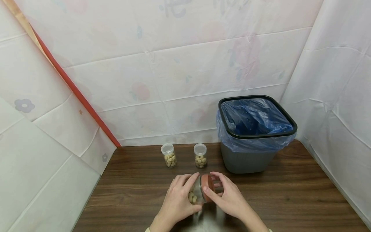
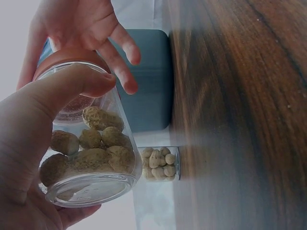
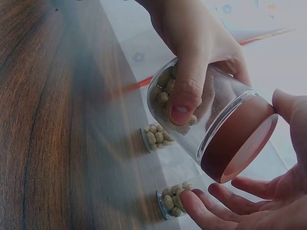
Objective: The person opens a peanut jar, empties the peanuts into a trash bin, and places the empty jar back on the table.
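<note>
My left hand [image 1: 177,199] grips a clear jar [image 2: 103,163] round its body, thumb on one side and fingers on the other. The jar is tilted on its side above the table, with unshelled peanuts [image 2: 93,160] gathered toward its base. A reddish-brown lid [image 3: 240,136] closes its mouth, facing right. Around the lid is my right hand [image 1: 229,196], fingers spread and loosely bent, the thumb tip right at the lid's edge. Behind the hands stand two small clear jars with whitish lids, a left one [image 1: 169,157] and a right one [image 1: 200,158], both holding peanuts.
A grey bin [image 1: 246,159] with a blue bag [image 1: 255,145] folded over its black rim stands at the back right of the dark wooden table [image 1: 124,187]. White printed sheeting [image 1: 185,80] hangs behind and along the sides. A red strip [image 1: 78,93] runs down the left corner.
</note>
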A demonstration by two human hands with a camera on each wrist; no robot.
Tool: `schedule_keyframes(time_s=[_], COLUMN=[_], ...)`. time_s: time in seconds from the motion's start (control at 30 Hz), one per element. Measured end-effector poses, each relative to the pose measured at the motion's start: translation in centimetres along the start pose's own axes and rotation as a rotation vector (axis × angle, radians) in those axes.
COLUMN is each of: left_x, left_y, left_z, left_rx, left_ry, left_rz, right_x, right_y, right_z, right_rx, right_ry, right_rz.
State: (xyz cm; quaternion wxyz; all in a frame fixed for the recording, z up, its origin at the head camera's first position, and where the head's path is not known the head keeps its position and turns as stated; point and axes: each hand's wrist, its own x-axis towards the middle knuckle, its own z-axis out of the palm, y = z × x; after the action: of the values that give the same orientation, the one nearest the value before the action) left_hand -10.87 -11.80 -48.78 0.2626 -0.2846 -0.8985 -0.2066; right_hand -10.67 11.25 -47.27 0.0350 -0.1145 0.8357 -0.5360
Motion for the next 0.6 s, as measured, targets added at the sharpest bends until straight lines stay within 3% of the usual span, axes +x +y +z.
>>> schedule_keyframes(time_s=[0.6], left_x=[-0.07], left_y=[0.01], left_z=[0.12], left_rx=[-0.010], left_ry=[-0.011], left_rz=[-0.006], right_x=[0.09], right_y=[0.24], right_z=[-0.18], right_rx=[0.024], right_ry=[-0.045], right_rz=[-0.049])
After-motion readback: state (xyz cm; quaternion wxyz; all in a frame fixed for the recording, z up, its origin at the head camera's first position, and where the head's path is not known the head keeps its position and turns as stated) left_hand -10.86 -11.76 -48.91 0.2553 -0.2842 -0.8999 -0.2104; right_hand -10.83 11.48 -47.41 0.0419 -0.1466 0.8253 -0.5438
